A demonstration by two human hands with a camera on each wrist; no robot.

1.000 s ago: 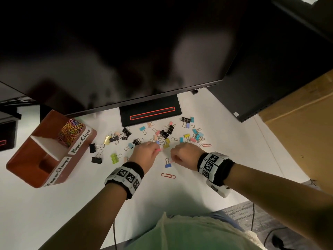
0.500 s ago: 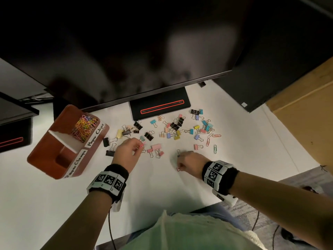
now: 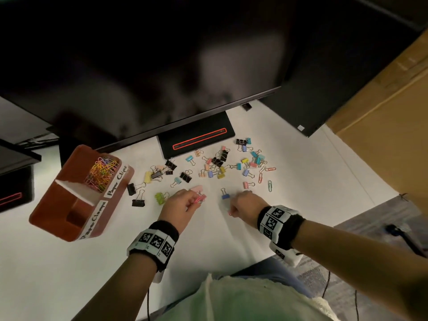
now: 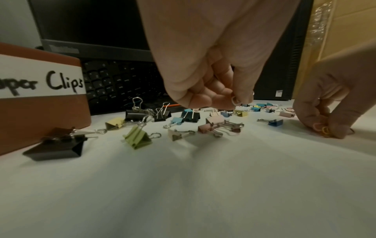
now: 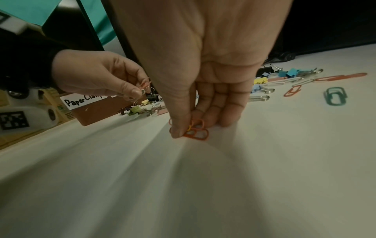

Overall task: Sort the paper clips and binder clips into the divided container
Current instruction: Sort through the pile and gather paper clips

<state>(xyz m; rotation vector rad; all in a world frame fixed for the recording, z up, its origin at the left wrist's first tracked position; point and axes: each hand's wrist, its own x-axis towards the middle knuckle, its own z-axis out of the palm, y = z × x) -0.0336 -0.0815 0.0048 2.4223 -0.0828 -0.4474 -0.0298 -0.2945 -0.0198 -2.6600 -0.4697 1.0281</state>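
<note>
Colourful binder clips (image 3: pixel 217 162) lie scattered on the white desk (image 3: pixel 208 239). A few loose paper clips (image 3: pixel 260 177) lie at the right of them. The brown divided container (image 3: pixel 71 169) stands at the left, with a heap of paper clips (image 3: pixel 102 173) in its far compartment. My left hand (image 3: pixel 196 201) hovers over the pink binder clips and pinches a pink paper clip (image 5: pixel 144 86). My right hand (image 5: pixel 189 128) pinches orange and yellow paper clips (image 5: pixel 196 132) against the desk, near a blue binder clip (image 3: pixel 225 196).
A monitor (image 3: pixel 139 66) on its black stand (image 3: pixel 196 140) overhangs the back of the desk. A keyboard (image 4: pixel 122 83) sits under it. A second dark screen (image 3: pixel 335 77) and a cardboard box (image 3: pixel 393 100) stand at the right. The near compartment (image 3: pixel 76 216), labelled Paper Clamps, looks bare.
My right hand drew back from the pile and came down on the orange paper clip nearer me. My left hand shifted left, then back over the pink binder clips.
</note>
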